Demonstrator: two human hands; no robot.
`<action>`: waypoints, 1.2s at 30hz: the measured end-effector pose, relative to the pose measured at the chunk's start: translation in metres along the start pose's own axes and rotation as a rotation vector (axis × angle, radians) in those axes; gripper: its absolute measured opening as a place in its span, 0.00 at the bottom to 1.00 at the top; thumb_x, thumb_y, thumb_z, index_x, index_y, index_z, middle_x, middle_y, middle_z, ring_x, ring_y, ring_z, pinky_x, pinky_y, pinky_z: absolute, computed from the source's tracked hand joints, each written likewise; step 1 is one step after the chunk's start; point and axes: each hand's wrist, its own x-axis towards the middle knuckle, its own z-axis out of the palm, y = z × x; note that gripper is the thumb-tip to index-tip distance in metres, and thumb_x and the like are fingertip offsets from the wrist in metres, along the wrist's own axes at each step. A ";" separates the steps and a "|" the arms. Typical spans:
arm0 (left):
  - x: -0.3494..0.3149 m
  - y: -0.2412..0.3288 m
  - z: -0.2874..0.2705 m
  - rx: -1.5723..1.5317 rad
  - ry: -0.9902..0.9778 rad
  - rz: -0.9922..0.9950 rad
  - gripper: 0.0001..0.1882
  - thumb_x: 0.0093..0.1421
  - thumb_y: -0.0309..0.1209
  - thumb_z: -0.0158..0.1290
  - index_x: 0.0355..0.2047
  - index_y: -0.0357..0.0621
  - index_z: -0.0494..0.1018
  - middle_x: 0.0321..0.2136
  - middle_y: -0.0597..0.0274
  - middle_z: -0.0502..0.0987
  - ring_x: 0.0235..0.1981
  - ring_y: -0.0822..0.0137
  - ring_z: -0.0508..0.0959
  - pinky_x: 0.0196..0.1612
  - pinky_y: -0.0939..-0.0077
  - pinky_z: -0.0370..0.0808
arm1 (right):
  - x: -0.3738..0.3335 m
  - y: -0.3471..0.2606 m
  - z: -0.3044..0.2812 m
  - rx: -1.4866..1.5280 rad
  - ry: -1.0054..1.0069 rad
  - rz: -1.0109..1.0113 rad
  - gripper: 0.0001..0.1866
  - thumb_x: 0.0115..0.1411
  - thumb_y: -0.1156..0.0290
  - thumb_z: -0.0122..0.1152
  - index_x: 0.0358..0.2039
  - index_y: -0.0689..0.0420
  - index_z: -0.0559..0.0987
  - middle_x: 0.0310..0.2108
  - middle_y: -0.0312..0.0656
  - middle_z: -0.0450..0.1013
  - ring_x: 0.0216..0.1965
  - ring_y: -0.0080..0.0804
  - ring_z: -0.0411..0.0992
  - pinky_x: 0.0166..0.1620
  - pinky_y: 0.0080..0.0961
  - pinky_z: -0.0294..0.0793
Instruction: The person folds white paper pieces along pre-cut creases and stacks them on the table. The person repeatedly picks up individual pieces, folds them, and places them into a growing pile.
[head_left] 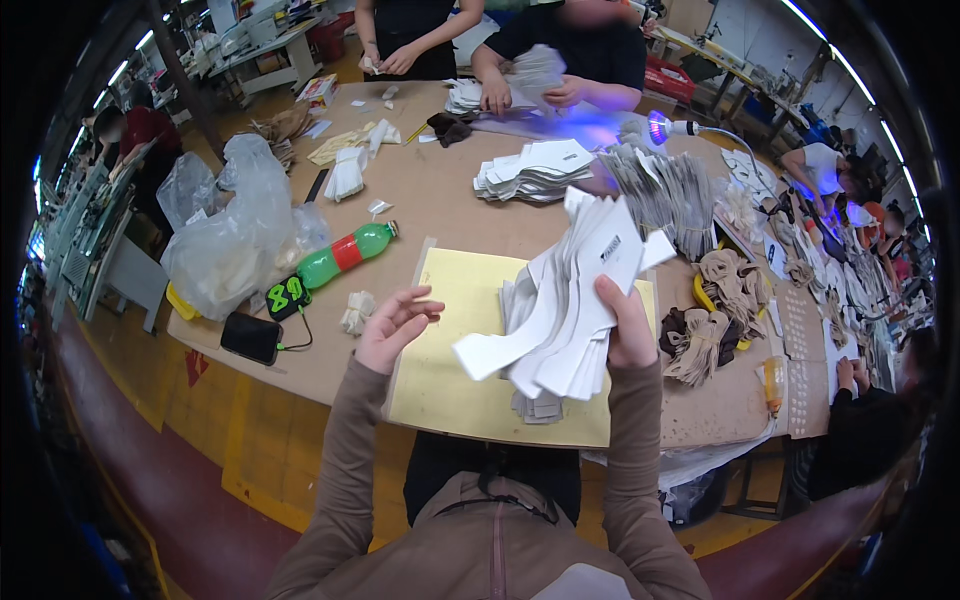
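In my right hand (pixel 630 325) is a thick, fanned-out bundle of white cut-out pieces (pixel 570 300), gripped at its right edge with the thumb on top. The pieces are flat and curved, and a small dark mark shows on the top one. They are tilted above a yellow sheet (pixel 450 370) on the table in front of me. Partly hidden beneath the bundle, more stacked pale pieces (pixel 540 408) lie on that sheet. My left hand (pixel 398 325) hovers over the sheet's left edge, fingers apart and holding nothing.
Left of me are a green bottle (pixel 345 255), a phone (pixel 250 338) and clear plastic bags (pixel 235 240). Further piles of white pieces (pixel 535 170) and grey pieces (pixel 660 190) lie beyond, near a lit lamp (pixel 660 127). Two people work across the table (pixel 430 215). Beige bundles (pixel 700 345) sit right.
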 end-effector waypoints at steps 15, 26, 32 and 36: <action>0.050 -0.101 0.067 -0.109 -0.015 -0.471 0.36 0.72 0.48 0.43 0.68 0.33 0.52 0.61 0.45 0.68 0.60 0.64 0.73 0.60 0.71 0.71 | 0.015 0.070 -0.063 -1.556 0.238 -0.278 0.32 0.62 0.49 0.64 0.51 0.68 0.77 0.48 0.55 0.77 0.48 0.42 0.77 0.52 0.31 0.73; 0.086 -0.102 0.080 -0.043 -0.266 -0.546 0.40 0.66 0.50 0.55 0.63 0.26 0.58 0.54 0.47 0.74 0.55 0.64 0.76 0.58 0.72 0.74 | -0.004 0.094 -0.053 -0.468 0.127 -0.027 0.31 0.67 0.66 0.60 0.63 0.65 0.58 0.58 0.49 0.67 0.58 0.35 0.68 0.59 0.31 0.69; 0.064 -0.092 0.067 -0.275 -0.325 -0.380 0.38 0.65 0.49 0.55 0.65 0.36 0.58 0.56 0.49 0.73 0.54 0.60 0.77 0.57 0.68 0.75 | -0.007 0.077 -0.002 -1.002 0.078 -0.184 0.32 0.62 0.66 0.64 0.59 0.67 0.62 0.57 0.55 0.64 0.56 0.46 0.67 0.59 0.35 0.67; 0.054 -0.086 0.054 -0.451 -0.175 -0.355 0.29 0.67 0.40 0.53 0.62 0.38 0.63 0.55 0.52 0.74 0.54 0.60 0.77 0.59 0.65 0.75 | 0.000 0.071 0.051 -1.408 0.002 -0.380 0.42 0.61 0.61 0.65 0.67 0.68 0.54 0.58 0.60 0.61 0.57 0.54 0.64 0.59 0.40 0.66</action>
